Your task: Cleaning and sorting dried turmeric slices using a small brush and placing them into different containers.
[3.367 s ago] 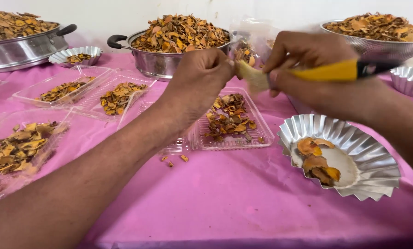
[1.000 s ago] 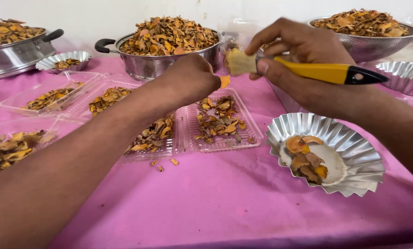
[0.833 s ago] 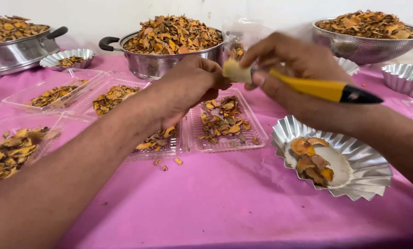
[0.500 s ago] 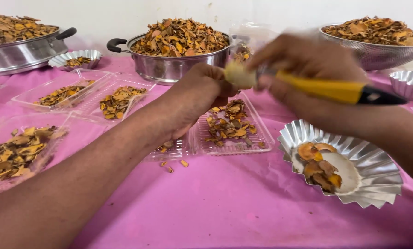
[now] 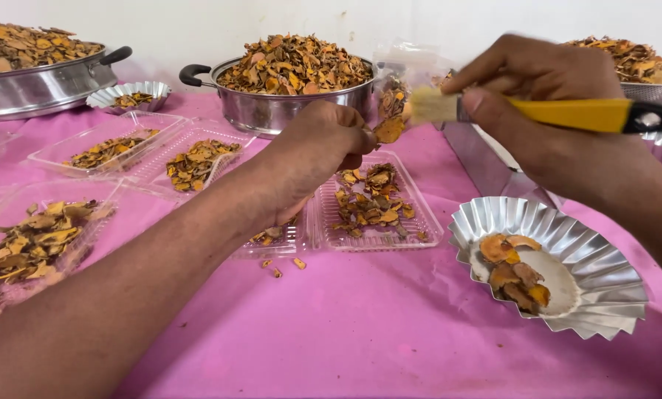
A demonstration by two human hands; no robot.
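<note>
Brush (image 5: 537, 111) with a yellow handle, black end cap and pale bristles is gripped in the right hand (image 5: 549, 122), fingers wrapped round the handle near the ferrule, thumb on top; the bristles point toward 9 o'clock and appear blurred. Left hand (image 5: 323, 148) is closed, its fingertips pinching a single orange-brown dried slice (image 5: 388, 130), held in the air just at the bristle tips, slightly toward 7 o'clock of them; whether bristles and slice touch cannot be told. Directly below the slice, toward 6 o'clock, lies a clear plastic tray (image 5: 419, 222) holding a loose heap of similar slices. A fluted foil dish (image 5: 589, 288) sits at 4 o'clock of that tray, well apart from the hands, with a few orange slices on its floor. Beyond the left hand, at 12 o'clock, stands a steel pot (image 5: 272, 111) with black handles, heaped with dried slices. At 9 o'clock of the left forearm lie further clear trays (image 5: 153, 174) with smaller portions of slices. A larger steel pan (image 5: 35, 92) occupies the far 10 o'clock corner, a small foil dish (image 5: 98, 96) just beside it. All items rest on a pink table cover (image 5: 360, 332); a few crumbs lie on it near the left wrist.
</note>
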